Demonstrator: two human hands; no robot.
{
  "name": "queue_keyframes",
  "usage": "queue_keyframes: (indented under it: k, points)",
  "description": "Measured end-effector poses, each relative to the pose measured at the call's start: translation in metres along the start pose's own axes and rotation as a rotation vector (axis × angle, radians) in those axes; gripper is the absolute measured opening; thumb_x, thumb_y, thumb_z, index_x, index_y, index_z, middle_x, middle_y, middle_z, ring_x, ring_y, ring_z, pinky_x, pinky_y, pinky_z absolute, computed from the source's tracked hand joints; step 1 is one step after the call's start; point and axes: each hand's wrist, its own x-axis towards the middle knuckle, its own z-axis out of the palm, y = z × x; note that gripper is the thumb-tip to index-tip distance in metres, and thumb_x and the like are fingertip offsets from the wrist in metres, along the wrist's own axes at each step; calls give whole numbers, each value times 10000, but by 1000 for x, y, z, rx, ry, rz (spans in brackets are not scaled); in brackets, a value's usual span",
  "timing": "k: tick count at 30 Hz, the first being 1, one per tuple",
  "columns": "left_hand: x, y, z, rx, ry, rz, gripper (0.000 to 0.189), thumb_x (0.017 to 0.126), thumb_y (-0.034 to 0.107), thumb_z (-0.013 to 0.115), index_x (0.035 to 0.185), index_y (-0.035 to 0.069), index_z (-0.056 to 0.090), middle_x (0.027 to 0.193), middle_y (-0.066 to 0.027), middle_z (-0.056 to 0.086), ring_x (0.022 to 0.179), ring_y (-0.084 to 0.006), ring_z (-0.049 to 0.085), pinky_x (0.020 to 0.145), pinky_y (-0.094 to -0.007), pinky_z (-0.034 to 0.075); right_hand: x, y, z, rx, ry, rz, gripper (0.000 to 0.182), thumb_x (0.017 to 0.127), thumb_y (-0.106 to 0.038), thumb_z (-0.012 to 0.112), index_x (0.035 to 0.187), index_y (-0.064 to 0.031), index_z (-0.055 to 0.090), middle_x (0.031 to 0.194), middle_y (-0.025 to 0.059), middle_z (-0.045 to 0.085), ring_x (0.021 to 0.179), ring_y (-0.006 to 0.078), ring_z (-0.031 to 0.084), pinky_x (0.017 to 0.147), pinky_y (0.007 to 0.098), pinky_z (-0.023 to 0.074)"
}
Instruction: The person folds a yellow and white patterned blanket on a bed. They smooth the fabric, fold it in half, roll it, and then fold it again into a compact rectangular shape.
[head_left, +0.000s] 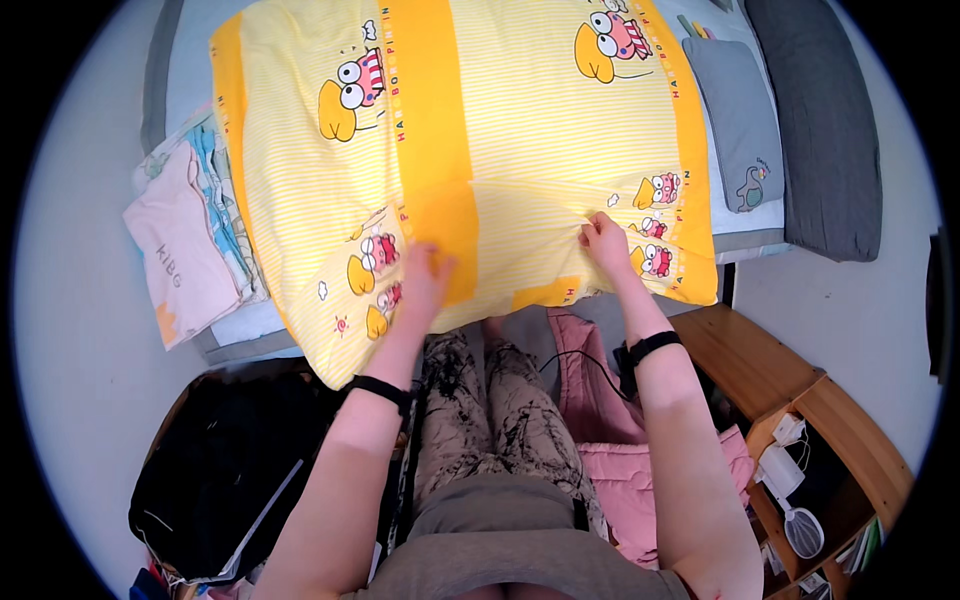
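Observation:
A yellow-striped duvet or quilt cover (525, 135) with orange bands and printed cartoon frogs lies spread across a bed in front of me. My right hand (602, 238) pinches a gathered bit of it near the lower right, and creases run out from the fingers. Over the lower orange band is my left hand (429, 277), blurred, its fingers partly curled; whether it grips any cloth does not show. The near edge of the cover hangs over the bed's side, with one corner drooping at the lower left.
Folded clothes (187, 247) lie at the bed's left edge. A grey pillow (739, 120) and a dark grey cushion (821, 127) are on the right. Below are a black bag (225, 465), pink quilted fabric (622, 480) and a wooden shelf (750, 356) holding an electric fly swatter (803, 532).

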Motion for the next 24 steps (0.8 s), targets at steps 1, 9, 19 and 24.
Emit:
queue_keyframes:
  k: [1,9,19,24]
  points:
    - [-14,6,9,96,-247,36,480,734,248,741,1109,45,522,1076,-146,560,995,-284,549,848,-412,442,3,2,6,-5,6,-14,215,842,-235,585,927,-37,587,781,155,661,771,283,649,689,377,497]
    - [-51,-3,53,603,-200,177,471,713,146,692,1133,101,484,1142,-105,511,1073,-261,515,926,-429,402,-47,2,24,-558,-222,-476,884,624,-323,810,1355,-130,353,1303,138,491,1260,297,432,1014,534,327]
    - [-85,16,-2,362,-442,183,460,689,46,648,1110,83,466,959,-105,559,922,-282,581,768,-374,490,-91,7,18,-844,-190,-428,691,619,-113,741,1243,-97,443,910,49,620,966,246,564,890,417,367]
    - [-101,29,-15,402,-483,183,444,654,35,666,1068,83,513,924,-93,552,946,-282,562,764,-374,490,-175,18,-54,-519,27,-649,429,587,-38,672,1000,-102,576,909,43,595,950,239,541,921,417,356]
